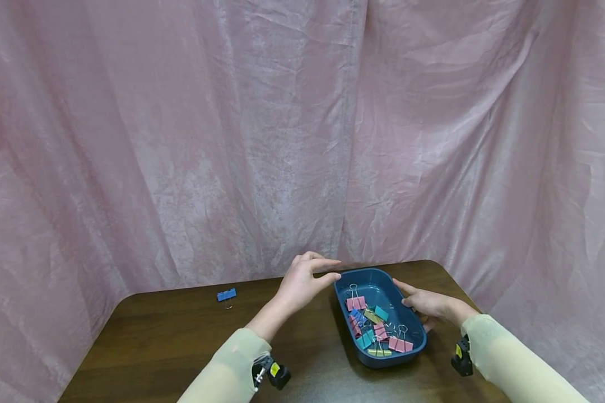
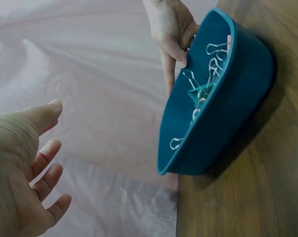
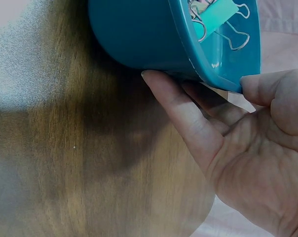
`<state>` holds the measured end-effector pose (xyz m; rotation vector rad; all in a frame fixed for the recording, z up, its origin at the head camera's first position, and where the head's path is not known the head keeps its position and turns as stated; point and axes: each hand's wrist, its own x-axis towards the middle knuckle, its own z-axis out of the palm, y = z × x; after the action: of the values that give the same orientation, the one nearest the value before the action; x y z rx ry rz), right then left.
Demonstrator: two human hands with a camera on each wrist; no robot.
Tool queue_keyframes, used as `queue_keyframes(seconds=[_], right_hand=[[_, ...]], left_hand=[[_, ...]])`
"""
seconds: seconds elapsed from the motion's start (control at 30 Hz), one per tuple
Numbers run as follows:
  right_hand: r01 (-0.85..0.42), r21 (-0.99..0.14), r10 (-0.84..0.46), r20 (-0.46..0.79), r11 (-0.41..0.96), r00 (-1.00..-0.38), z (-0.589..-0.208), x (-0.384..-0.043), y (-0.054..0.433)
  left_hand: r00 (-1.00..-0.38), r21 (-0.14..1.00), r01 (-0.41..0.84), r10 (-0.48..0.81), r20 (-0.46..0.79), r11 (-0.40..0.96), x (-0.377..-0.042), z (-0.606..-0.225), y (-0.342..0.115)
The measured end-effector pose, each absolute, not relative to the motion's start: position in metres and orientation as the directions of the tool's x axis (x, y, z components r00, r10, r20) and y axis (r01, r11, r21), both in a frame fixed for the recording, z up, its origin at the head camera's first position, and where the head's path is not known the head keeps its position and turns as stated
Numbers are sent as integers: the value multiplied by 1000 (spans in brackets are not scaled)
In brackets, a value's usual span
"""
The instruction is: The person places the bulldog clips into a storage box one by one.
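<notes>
A dark blue plastic bin (image 1: 370, 362) stands at the right part of the table. Several binder clips in pink, teal, blue and yellow lie inside it, among them a pink binder clip (image 1: 400, 344) and a teal binder clip (image 3: 215, 17). My right hand (image 1: 428, 303) grips the bin's right side, its thumb at the rim and its other fingers against the outer wall. By the bin's far left corner hovers my left hand (image 1: 305, 282), thumb and fingers spread apart and holding nothing. The left wrist view shows a gap between this hand and the bin.
One blue binder clip (image 1: 226, 295) lies alone near the back edge of the brown wooden table (image 1: 181, 341), left of my left hand. A pink curtain (image 1: 282, 140) hangs right behind the table.
</notes>
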<state>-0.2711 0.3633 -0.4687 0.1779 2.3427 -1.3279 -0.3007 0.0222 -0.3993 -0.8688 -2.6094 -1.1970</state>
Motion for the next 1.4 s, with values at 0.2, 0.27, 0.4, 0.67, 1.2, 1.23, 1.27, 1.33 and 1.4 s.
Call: queue_keyframes(seconds=[0.2, 0.27, 0.4, 0.67, 1.2, 1.23, 1.27, 1.33, 1.4], right_hand=[[322, -789, -105, -435, 522, -894, -470, -271, 363], [323, -790, -105, -435, 522, -894, -470, -271, 363], [321, -789, -104, -433, 523, -895, -471, -272, 364], [317, -784, -102, -432, 533, -896, -470, -272, 365], [330, -788, -102, -441, 520, -892, -469, -272, 367], [329, -789, -103, -440, 520, -892, -469, -273, 367], [329, -789, -105, -440, 519, -892, -469, -273, 368], [330, -791, -106, -441, 516, -891, -470, -273, 368], [331, -792, -107, -442, 513, -891, -470, -273, 368]], left_hand=[[-826, 636, 558, 430, 365, 534, -301, -405, 9], [-823, 630, 564, 424, 378, 533, -301, -406, 3], [-829, 638, 557, 407, 385, 532, -301, -407, -8], [-854, 665, 518, 371, 366, 537, -300, -407, -23], [-881, 683, 473, 319, 350, 556, -299, -409, -45], [-884, 682, 468, 314, 347, 563, -299, -409, -47], [-884, 680, 467, 312, 349, 565, -299, -409, -48], [-886, 674, 464, 302, 353, 574, -299, -409, -52], [-885, 669, 466, 297, 359, 579, -299, -410, -56]])
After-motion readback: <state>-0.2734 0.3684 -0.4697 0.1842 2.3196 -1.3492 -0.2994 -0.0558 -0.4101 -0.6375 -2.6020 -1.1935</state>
